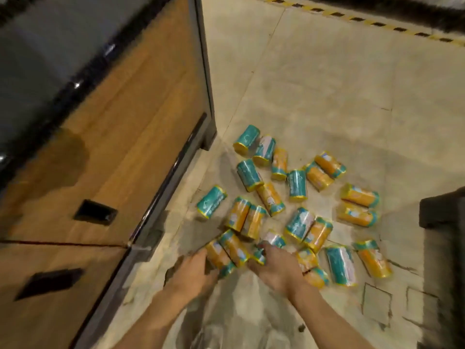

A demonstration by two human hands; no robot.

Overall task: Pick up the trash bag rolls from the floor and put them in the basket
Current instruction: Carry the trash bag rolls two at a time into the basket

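From my remote seat, both of the person's bare hands reach down to a scatter of small cylindrical trash bag rolls (297, 197) lying on a pale, scuffed concrete floor (327, 84). The rolls are short plastic-wrapped cylinders, some with orange wrappers, some teal, each edged with yellow bands at the ends and printed with pale, blurred artwork I cannot read. They lie on their sides, many touching or side by side in pairs, pointing every which way.

The left hand (193, 269) presses its fingers against the nearest pair of orange rolls (227, 250), which lie side by side at the near left edge of the scatter; whether the fingers wrap around them I cannot tell. The right hand (275, 267) curls over a teal-and-white roll (273, 241) just beside that pair, fingers bent around it in a grip, with more orange rolls touching the hand's right side.

To the left stands a wood-grain cabinet with dark metal edging (113, 147), its panels carrying dark recessed handles. At the right edge, a dark, blurred boxy shape (442, 210) intrudes near the rolls; I cannot tell what it is. A yellow-and-black striped hazard line (352, 17) crosses the floor at the far top.
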